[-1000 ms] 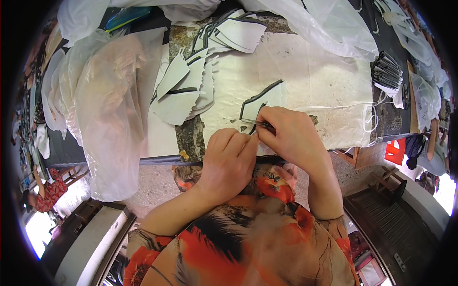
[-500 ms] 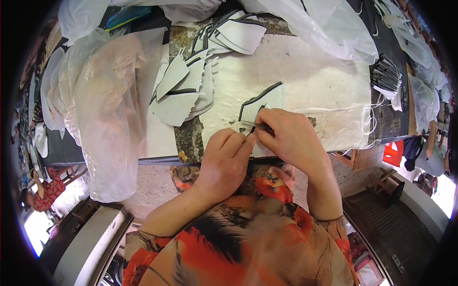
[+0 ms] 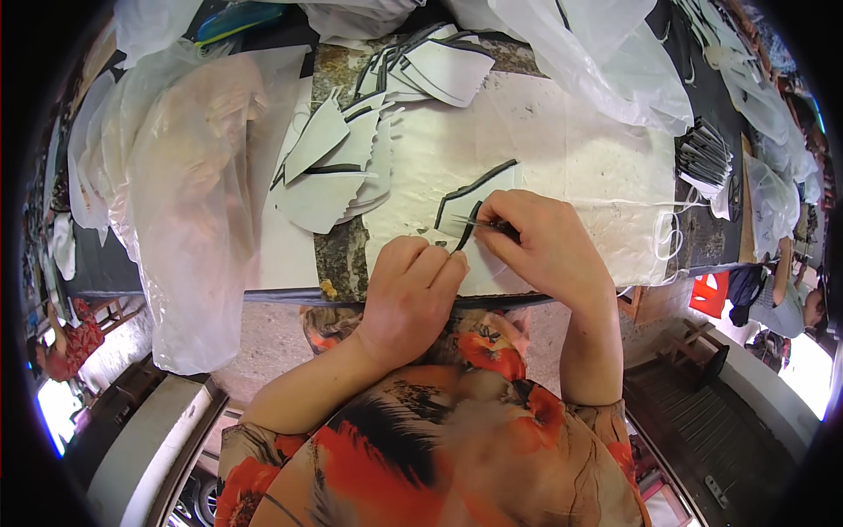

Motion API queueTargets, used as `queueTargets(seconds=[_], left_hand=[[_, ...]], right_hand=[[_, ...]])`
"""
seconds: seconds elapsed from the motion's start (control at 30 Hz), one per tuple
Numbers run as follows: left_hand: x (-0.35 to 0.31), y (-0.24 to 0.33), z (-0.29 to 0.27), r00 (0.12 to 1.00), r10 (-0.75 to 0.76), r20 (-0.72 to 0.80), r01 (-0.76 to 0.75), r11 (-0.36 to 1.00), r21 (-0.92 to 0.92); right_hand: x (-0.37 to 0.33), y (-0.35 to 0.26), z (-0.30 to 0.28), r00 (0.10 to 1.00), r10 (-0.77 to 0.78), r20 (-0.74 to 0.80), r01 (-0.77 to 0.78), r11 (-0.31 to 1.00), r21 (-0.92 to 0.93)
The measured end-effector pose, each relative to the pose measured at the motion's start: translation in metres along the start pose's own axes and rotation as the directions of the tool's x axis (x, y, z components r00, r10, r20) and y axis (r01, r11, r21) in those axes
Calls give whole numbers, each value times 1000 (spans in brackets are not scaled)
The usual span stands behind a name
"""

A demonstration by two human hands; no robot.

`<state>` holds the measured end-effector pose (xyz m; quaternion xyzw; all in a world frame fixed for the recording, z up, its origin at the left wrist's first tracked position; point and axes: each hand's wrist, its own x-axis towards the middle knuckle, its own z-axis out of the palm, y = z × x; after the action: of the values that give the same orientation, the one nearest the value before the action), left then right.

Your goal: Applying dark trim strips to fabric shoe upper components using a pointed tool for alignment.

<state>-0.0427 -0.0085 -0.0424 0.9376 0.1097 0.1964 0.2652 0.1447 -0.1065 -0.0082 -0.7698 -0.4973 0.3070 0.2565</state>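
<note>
A white cut piece with black edging (image 3: 455, 207) lies on the pale work sheet in front of me. My left hand (image 3: 406, 294) is closed, its thumb and forefinger pressed at the lower end of the piece's black edge. My right hand (image 3: 551, 244) is closed around a slim pointed metal tool (image 3: 469, 220), whose tip crosses the black edging just above my left fingertips. Its exact kind is hard to tell, since my fingers cover most of it. A stack of similar white pieces (image 3: 320, 200) lies to the left, with more pieces (image 3: 448, 70) farther back.
A filled translucent plastic bag (image 3: 198, 211) hangs over the table's left front edge. Another plastic bag (image 3: 606, 66) rests at the back right. A bundle of black-edged pieces (image 3: 705, 151) and white cord (image 3: 672, 237) are on the right. Other people are at both sides.
My right hand has shifted slightly up along the black edge, and more of the edging and the tool's tip shows. My left hand stays at the piece's lower end.
</note>
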Motion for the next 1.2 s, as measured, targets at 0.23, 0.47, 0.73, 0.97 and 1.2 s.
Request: queueTargets(seconds=[0.23, 0.47, 0.73, 0.97, 1.2], left_hand=[[-1, 0, 1, 1000, -1, 13, 1, 1000, 7], [0, 0, 0, 999, -18, 27, 18, 1000, 11], [6, -4, -5, 991, 97, 87, -97, 995, -2], [11, -6, -10, 971, 161, 177, -165, 986, 6], [10, -5, -12, 960, 214, 182, -231, 970, 74]], right_hand=[[4, 1, 2, 999, -37, -33, 36, 999, -34], [5, 3, 5, 999, -14, -37, 13, 999, -36], [9, 2, -2, 1000, -30, 6, 30, 998, -59], [12, 9, -13, 994, -58, 97, 62, 998, -33], [17, 9, -19, 992, -77, 101, 78, 997, -6]])
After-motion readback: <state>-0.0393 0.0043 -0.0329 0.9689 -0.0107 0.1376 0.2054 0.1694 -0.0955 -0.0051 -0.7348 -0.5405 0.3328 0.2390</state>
